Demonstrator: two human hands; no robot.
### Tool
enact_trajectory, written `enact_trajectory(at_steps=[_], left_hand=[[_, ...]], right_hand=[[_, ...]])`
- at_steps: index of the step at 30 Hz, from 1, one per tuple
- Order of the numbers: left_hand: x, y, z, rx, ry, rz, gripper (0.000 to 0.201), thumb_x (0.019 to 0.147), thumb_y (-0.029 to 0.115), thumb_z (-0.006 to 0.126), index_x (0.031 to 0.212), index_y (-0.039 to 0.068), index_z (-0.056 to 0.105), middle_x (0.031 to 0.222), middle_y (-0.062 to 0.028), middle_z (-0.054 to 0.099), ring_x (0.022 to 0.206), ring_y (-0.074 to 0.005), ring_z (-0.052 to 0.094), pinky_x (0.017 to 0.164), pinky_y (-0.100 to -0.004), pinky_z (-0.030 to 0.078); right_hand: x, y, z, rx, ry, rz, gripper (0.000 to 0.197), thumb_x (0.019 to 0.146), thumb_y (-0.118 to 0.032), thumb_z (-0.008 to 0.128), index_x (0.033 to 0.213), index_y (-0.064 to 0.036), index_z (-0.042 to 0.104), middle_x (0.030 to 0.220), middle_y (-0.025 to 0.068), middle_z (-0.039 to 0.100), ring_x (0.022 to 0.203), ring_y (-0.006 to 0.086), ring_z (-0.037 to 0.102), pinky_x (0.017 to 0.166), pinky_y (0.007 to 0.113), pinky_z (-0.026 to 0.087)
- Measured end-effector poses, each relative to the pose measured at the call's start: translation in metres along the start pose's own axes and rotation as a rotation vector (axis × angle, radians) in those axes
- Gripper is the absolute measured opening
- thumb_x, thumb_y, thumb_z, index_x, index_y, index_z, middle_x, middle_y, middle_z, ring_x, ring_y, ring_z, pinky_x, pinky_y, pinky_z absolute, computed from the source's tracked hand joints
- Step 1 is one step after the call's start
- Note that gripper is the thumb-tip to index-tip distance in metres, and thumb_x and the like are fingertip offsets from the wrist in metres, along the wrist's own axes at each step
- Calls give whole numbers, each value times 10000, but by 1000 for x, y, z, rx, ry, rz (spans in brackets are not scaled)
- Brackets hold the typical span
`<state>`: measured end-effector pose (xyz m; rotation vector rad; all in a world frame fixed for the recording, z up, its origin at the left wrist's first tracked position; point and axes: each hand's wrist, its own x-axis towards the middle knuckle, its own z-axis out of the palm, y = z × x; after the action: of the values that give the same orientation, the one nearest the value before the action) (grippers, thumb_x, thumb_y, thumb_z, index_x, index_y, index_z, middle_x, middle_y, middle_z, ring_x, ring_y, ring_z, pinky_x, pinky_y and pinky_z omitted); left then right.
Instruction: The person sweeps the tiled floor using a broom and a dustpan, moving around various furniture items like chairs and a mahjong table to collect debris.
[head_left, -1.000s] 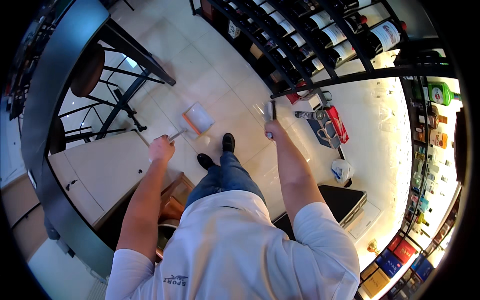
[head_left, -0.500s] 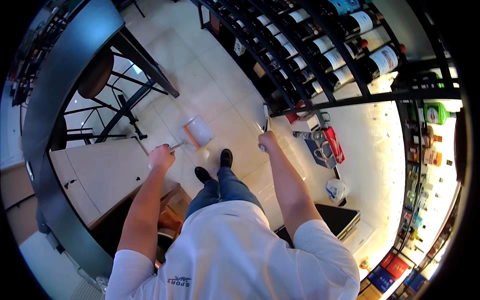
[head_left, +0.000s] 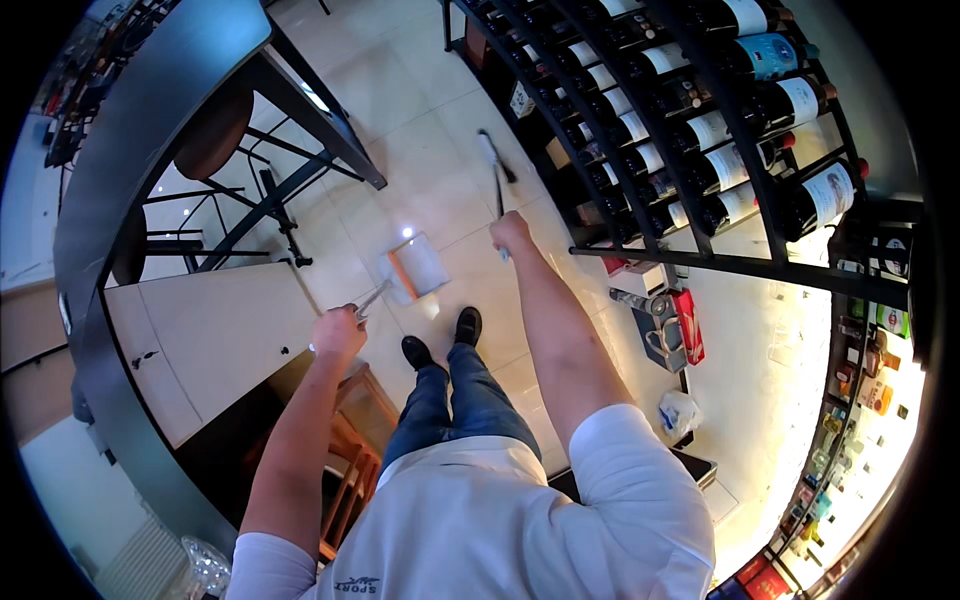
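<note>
My left hand point(head_left: 341, 331) is closed around the handle of a long-handled dustpan point(head_left: 426, 269). Its pale pan with an orange strip rests on the tiled floor ahead of my shoes. My right hand point(head_left: 511, 233) grips the handle of a broom point(head_left: 490, 150). The broom's head with dark bristles is on the floor beyond the dustpan, a little to the right and apart from it. What the pan holds, if anything, is too small to tell.
A black rack of wine bottles point(head_left: 740, 165) stands on the right. Beside it are a grey gift bag point(head_left: 661, 335) and a white plastic bag point(head_left: 679, 412). At left are a dark counter point(head_left: 150, 180), a brown stool point(head_left: 215, 135) and a white cabinet point(head_left: 215, 345). A wooden chair point(head_left: 350, 460) is by my left arm.
My right hand has moved forward and left, and the broom head now shows farther out on the floor, away from the rack's corner. My left hand still holds the dustpan.
</note>
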<state>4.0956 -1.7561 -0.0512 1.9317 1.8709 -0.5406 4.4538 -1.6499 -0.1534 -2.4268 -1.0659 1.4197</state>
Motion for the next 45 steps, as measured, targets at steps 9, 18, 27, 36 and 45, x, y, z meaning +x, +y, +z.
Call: enact_trajectory(at_steps=[9,18,27,36,45], left_hand=[[1,-5,-18,28,-22,-8,277,826,330,674,1028,143,700,930,-119,716,872,-308,693,767,-426,557],[3,-22,-29,-10,-68,50,267,817,307,673,1008,123,699,931,-133,714,883,-312,696,783,-424,558],[17,-72,-43,-46,-19,138,266,818,340,682,1014,164,720,936,-116,717,880,-304,693,777,-431,560],[36,-86,-67,-50,-32,93,227,829,308,625,971,160,722,934,-118,719,892,-299,697,779,-410,562],[76,-88,-51,-50,-25,42,246,804,325,640,986,183,725,935,-106,718,877,-296,691,775,-430,557]], right_hand=[[-90,101,48,-12,123,10,150,683,-78,605,718,66,622,674,262,655,639,363,693,624,443,549],[-87,91,104,563,155,297,106,795,-51,544,799,43,592,572,141,588,475,254,608,379,406,427],[-82,-6,57,666,-112,213,140,869,-59,535,746,8,529,560,83,529,414,198,505,345,333,378],[-79,36,55,685,146,413,118,843,-1,424,928,-2,505,568,109,500,391,205,487,338,334,364],[46,-14,38,726,2,527,187,862,-14,434,1024,-96,479,735,117,535,495,197,538,376,311,404]])
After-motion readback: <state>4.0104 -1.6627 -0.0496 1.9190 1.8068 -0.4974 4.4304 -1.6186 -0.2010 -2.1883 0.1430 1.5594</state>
